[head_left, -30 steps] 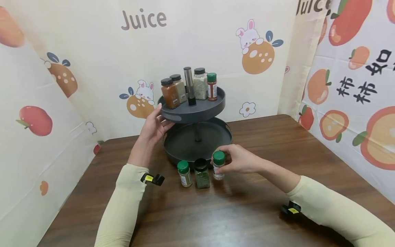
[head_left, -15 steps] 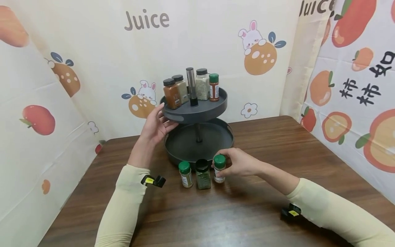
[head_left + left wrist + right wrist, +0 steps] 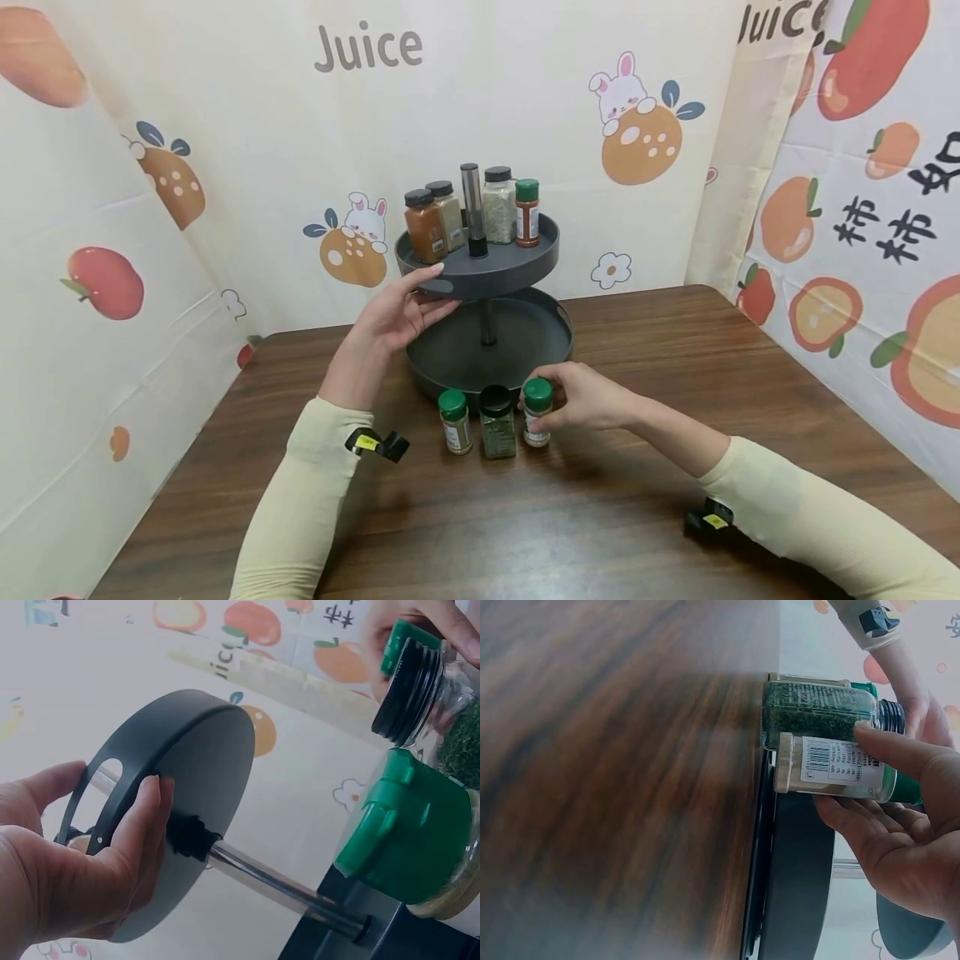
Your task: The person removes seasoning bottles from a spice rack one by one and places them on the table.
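Observation:
A two-tier black turntable rack stands on the table, with an upper tray (image 3: 498, 279) and a lower tray (image 3: 487, 358). My left hand (image 3: 393, 315) grips the upper tray's rim at a handle cutout, thumb at the outer side and fingers beneath, as the left wrist view shows. My right hand (image 3: 588, 398) holds a green-capped spice jar (image 3: 836, 763) upright between thumb and fingers, its base at the tabletop. Beside it stand a black-capped jar of green herbs (image 3: 498, 433) and, further left, another green-capped spice jar (image 3: 456, 429), all in front of the lower tray.
On the upper tray stand an orange-brown spice jar (image 3: 425, 232), a beige jar (image 3: 450, 218), a slim grinder-like cylinder (image 3: 472, 208), a pale herb jar (image 3: 498, 208) and a green-capped red jar (image 3: 527, 218). Patterned cloth (image 3: 525, 100) hangs behind the wooden table (image 3: 525, 525).
My left hand has shifted rightward along the upper tray's rim, its thumb now nearer the front. My right hand stays on the green-capped jar. The head view has turned slightly.

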### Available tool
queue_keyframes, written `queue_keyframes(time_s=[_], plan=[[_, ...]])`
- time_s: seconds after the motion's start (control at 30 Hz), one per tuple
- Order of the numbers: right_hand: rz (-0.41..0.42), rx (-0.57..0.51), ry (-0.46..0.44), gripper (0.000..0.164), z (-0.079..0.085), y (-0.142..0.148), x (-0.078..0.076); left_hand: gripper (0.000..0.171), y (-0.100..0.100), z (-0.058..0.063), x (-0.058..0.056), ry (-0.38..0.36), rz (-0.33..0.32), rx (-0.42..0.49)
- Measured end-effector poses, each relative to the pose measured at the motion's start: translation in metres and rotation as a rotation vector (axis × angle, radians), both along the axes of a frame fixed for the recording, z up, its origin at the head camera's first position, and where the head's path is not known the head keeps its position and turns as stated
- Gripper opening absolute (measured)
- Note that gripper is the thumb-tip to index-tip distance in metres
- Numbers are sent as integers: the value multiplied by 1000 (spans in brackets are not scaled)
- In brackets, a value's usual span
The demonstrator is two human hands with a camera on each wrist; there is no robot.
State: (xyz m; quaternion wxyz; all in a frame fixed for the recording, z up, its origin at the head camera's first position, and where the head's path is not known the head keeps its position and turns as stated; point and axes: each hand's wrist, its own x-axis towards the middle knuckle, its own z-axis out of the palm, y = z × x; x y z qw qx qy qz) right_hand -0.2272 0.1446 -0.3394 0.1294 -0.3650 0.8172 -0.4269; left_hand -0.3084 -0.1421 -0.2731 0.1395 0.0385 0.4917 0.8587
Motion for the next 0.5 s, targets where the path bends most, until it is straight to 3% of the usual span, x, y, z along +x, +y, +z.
queue_keyframes(time_s=[0.33,0.5], plan=[[3,4,-15,35,-2,-1,0,73,-4,0,-3,0,9,2],[-5,31,15,36,-19,2,-10,78,-8,-2,-4,5,19,5]])
